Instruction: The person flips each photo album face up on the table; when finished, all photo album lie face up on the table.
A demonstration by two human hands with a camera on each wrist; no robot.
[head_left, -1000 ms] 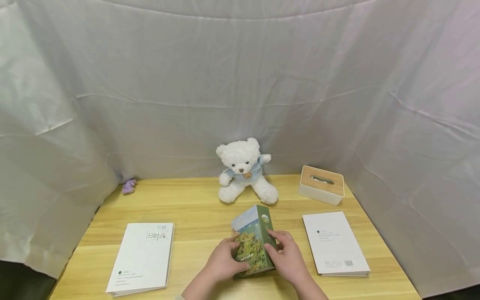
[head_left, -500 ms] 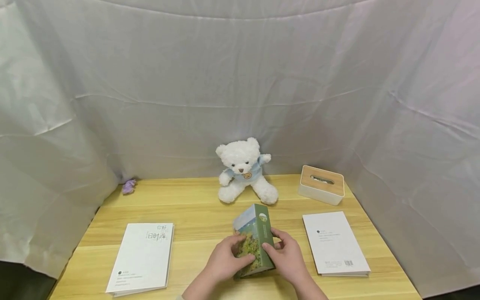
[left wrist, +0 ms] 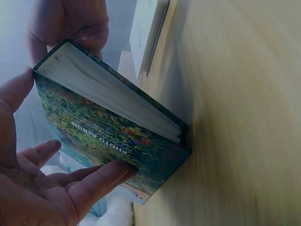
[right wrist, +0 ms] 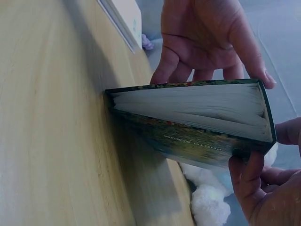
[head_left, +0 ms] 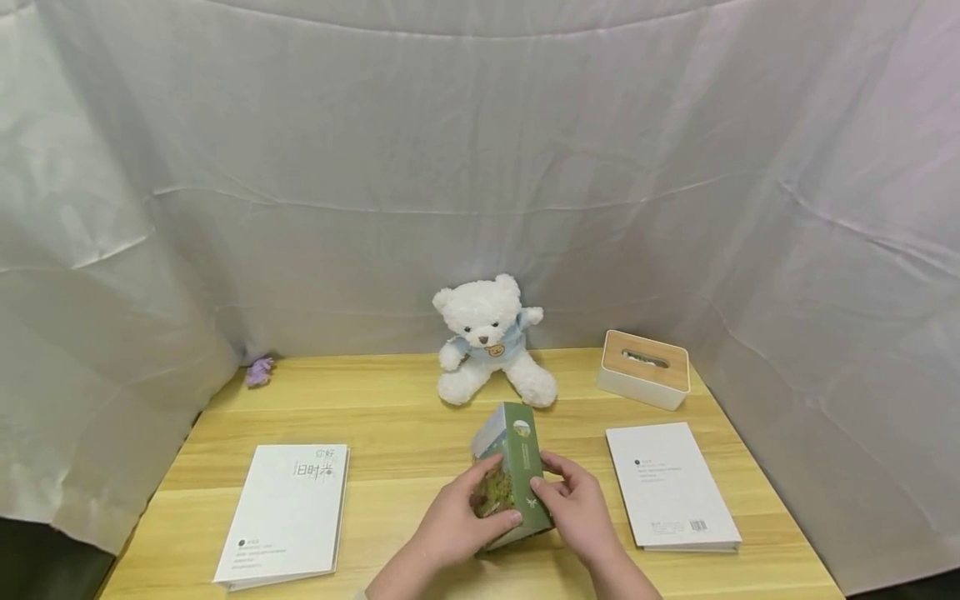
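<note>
In the middle of the table, a thick photo album (head_left: 498,483) stands with its green spine turned up and its opening edge down on the wood. My left hand (head_left: 461,512) lies against the flowery front cover with fairly straight, spread fingers, its thumb by the spine's near end. My right hand (head_left: 577,504) pinches the album from the other side, thumb on the spine and fingers at the cover behind. Both wrist views show the white page block (left wrist: 113,96) between the covers, partly fanned.
One white album (head_left: 285,512) lies at the left, another white album (head_left: 671,487) at the right. Behind sit a white teddy bear (head_left: 487,342) and a wood-topped tissue box (head_left: 645,367). A small purple object (head_left: 258,372) lies at the far left corner; grey curtains (head_left: 450,167) enclose the table.
The photo album has turned, its spine now facing up more and its front cover showing less. My left thumb has shifted right, from the cover toward the spine. Both hands remain on the album.
</note>
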